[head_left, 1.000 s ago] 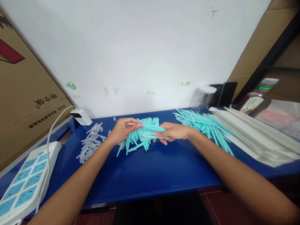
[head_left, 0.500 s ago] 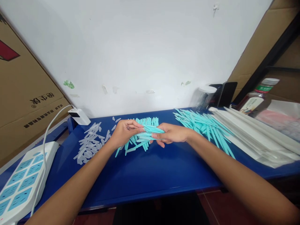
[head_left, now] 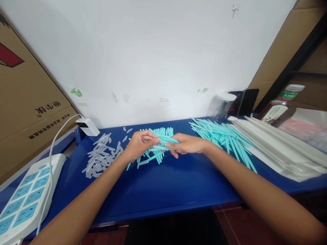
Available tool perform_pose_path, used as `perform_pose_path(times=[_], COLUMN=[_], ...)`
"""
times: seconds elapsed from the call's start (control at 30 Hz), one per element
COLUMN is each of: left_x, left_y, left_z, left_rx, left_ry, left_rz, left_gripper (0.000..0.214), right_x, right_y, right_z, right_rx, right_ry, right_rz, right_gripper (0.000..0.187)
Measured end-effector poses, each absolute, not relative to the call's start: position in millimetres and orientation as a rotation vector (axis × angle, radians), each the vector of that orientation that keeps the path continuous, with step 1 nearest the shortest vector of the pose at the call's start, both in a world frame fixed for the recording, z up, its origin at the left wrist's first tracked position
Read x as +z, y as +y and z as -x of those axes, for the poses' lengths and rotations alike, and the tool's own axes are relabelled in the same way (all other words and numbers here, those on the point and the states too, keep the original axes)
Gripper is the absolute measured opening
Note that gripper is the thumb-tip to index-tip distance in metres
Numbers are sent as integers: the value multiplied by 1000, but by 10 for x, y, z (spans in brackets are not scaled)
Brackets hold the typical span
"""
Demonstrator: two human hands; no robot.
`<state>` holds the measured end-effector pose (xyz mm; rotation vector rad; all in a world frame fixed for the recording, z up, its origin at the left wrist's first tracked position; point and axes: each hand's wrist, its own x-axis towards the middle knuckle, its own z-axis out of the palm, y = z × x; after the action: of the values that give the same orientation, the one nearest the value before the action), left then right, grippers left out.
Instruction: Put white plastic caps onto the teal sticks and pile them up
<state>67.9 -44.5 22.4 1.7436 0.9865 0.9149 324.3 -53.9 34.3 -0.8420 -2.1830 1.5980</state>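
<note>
My right hand (head_left: 187, 143) is closed around a small bunch of slim teal plastic sticks (head_left: 167, 139), which look like eyebrow razors, with the thumb on top. At their left ends my left hand (head_left: 141, 144) pinches with thumb and fingertips; whether a small clear cap is between them I cannot make out. Under and behind both hands lies a row of teal sticks (head_left: 163, 130), several pointing toward me. Left of my left hand a pile of small translucent caps (head_left: 100, 158) is spread on the blue table (head_left: 158, 190).
A loose heap of teal sticks (head_left: 222, 136) lies on the right, beside white plastic sleeves (head_left: 278, 149). Behind stand a lidded clear jar (head_left: 222, 105) and a bottle (head_left: 281, 105). A power strip (head_left: 30, 194), its cable and a white charger (head_left: 88, 126) are at left. A white wall (head_left: 153, 61) closes the back.
Both hands stay almost in place. The held teal sticks have shifted and spread slightly between my fingers. The view has moved a little.
</note>
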Motion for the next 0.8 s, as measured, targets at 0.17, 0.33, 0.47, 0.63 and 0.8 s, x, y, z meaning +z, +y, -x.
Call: perform_pose_path(times=[0.17,0.33,0.47,0.63,0.8], left_x=[257,288,326,356,334], left_y=[-397,-399,-394,-293,-220], left_z=[-618,-623,-626,-500,-435], left_rx=[965,958,1049,1195,1106], left_ry=[1059,1059,1071,844,794], left_rz=[-1694,-1636,-1435,-941,-760], left_gripper=[37,36,30,31,58], right_x=[370,404,393,343,313], right_y=[-549,-563,-534,-487,-480], right_z=[-3257,-3238,-3255,-3292,-3273], right_rx=[1529,1410,1318,1246,1266], right_ry=[-2090,-2091,-2072,-2060,-2008], right_rz=[886,918,936,985,1022], right_gripper=[67,64,63,65,63])
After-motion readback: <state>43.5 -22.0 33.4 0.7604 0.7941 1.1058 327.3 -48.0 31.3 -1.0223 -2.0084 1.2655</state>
